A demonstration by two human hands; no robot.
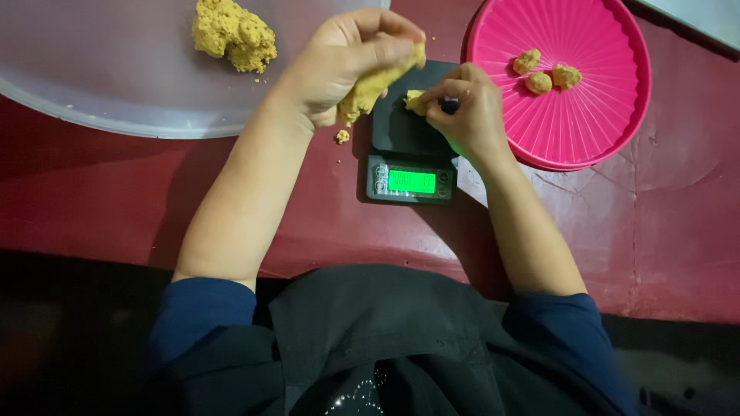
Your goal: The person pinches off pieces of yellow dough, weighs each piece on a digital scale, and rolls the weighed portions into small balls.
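Gripping a lump of yellow dough [368, 91], the left hand [347, 65] is curled nearly closed around it, just above the left edge of the scale [408, 135]. The right hand [466, 108] pinches a small bit [416, 102] between thumb and fingertips, fingers tight, right over the scale's black platform; can't tell if the bit touches the platform.

Dough looks soft, crumbly and light: the lump sags out below the fist and a crumb [342, 136] lies on the worktop [678, 231] just beside the scale. I'd judge it tears easily and breaks up if squeezed hard, so cup the lump from underneath and take small bits by fingertip pinch.

Farther out: three rolled balls [546, 75] sit in the pink tray [609, 131] to the right, and the main dough pile [231, 35] lies on the clear tray [100, 85] far left.
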